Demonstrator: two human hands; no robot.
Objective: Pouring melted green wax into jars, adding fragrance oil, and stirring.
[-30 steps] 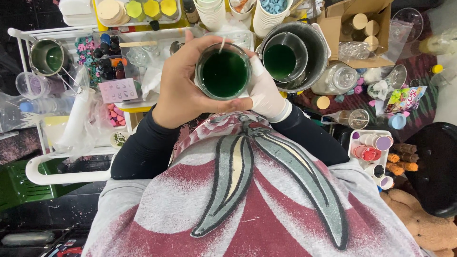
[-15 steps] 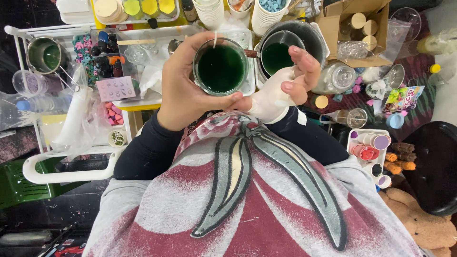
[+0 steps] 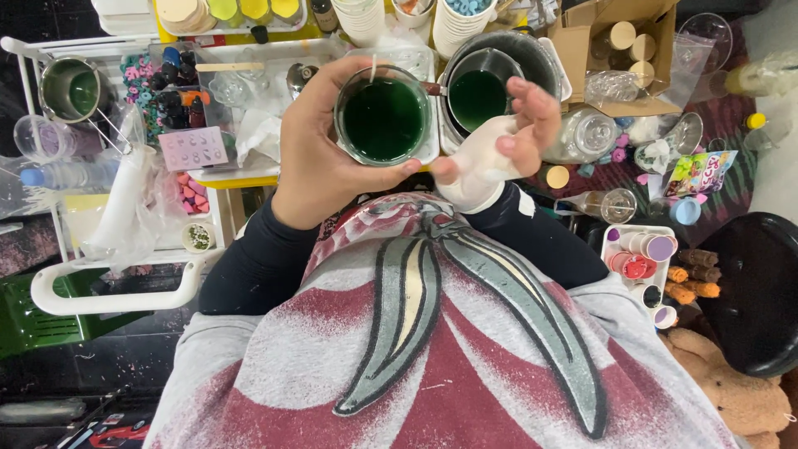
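Wrapped around the clear round glass cup of dark green liquid (image 3: 383, 117), the left hand (image 3: 320, 162) holds it from the side, thumb along the near wall and fingers curled over the far rim, so the cup sits upright above the lap, just in front of the cluttered white work tray (image 3: 241, 173). The right hand (image 3: 499, 141) (partly covered by a white wrap or glove at the palm) has let go: a second ago both hands cupped the glass together, half a second ago the right one was peeling off, and now it hangs apart to the right with its fingers spread and nothing in them. That leaves the cup carried by one hand alone, so its steadiness depends on the left grip only, and the right hand is free, in my judgement, for whatever lies near it.

The cup's long axis runs straight up toward the camera, mouth facing up, and the liquid surface looks level. A thin pale stick (image 3: 372, 66), perhaps a wick, stands at the far rim. Just beyond the right hand sits a metal pouring pot with green liquid (image 3: 478, 93) inside a larger metal pot, and a second small metal pot of green liquid (image 3: 71, 87) stands well apart on the far left
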